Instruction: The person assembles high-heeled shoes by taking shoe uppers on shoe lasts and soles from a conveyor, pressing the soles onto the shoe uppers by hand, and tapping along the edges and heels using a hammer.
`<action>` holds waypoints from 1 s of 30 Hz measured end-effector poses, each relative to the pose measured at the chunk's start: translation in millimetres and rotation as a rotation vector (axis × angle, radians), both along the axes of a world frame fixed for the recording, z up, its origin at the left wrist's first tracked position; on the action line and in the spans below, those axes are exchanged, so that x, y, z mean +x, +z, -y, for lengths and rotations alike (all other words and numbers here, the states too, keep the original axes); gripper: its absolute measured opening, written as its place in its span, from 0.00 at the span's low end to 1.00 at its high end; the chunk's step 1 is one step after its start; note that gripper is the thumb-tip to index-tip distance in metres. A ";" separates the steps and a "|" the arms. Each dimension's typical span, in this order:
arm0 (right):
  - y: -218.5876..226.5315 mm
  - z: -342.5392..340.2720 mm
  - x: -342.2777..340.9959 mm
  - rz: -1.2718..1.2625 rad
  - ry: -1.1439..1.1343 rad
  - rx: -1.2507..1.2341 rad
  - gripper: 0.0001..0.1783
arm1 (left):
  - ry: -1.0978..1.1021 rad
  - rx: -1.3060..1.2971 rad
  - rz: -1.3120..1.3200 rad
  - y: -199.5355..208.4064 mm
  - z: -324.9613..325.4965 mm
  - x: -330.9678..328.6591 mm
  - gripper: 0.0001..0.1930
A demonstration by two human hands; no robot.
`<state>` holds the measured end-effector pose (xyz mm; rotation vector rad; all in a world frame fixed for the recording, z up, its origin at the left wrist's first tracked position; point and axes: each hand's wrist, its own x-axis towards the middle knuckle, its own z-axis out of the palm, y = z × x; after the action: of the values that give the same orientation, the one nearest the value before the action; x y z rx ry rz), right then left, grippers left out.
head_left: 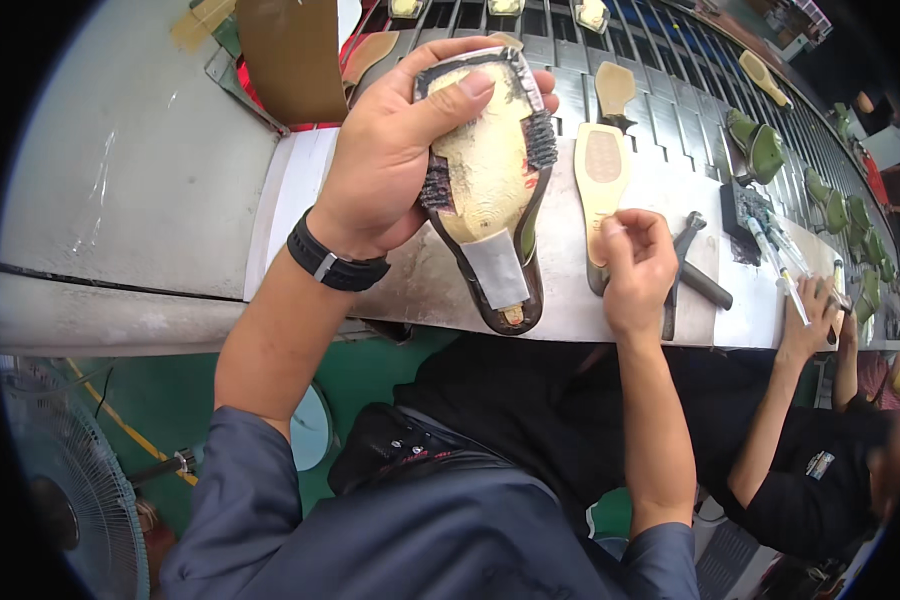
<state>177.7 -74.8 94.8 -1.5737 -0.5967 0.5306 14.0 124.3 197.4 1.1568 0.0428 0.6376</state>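
My left hand (pixel 390 150) grips a shoe (pixel 490 190) turned bottom up. Its underside is cream coloured, with dark roughened edges and a pale grey patch (pixel 495 270) near the heel end. The thumb presses on the forepart, and the fingers wrap round the far side. To the right, my right hand (pixel 642 270) is closed, thumb against curled fingers, over the edge of a beige insole (pixel 602 160) on the bench. Whatever lies between those fingers is hidden. A hammer (pixel 705 285) rests just right of this hand.
Beyond the bench (pixel 410 300), a slatted conveyor carries another insole (pixel 616 90) and several green shoe parts (pixel 760 145). A dark block (pixel 745 212) with brushes stands at right, near a co-worker's hands (pixel 810 320). A fan (pixel 65 490) is at lower left.
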 end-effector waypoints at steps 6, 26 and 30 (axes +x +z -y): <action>-7.5 63.3 -39.7 0.580 -0.103 -0.112 0.09 | 0.034 0.006 -0.012 1.7 7.1 -9.1 0.23; 71.8 94.7 -102.3 -0.113 0.233 0.303 0.22 | -0.199 0.176 0.083 9.8 75.8 19.1 0.26; 87.1 72.6 -99.9 -0.149 0.296 0.308 0.22 | -0.309 0.062 0.106 9.0 83.3 13.4 0.28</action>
<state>77.8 -147.3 182.0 -1.1510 -0.7637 0.7341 27.3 41.0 206.3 1.1585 -0.2438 0.4262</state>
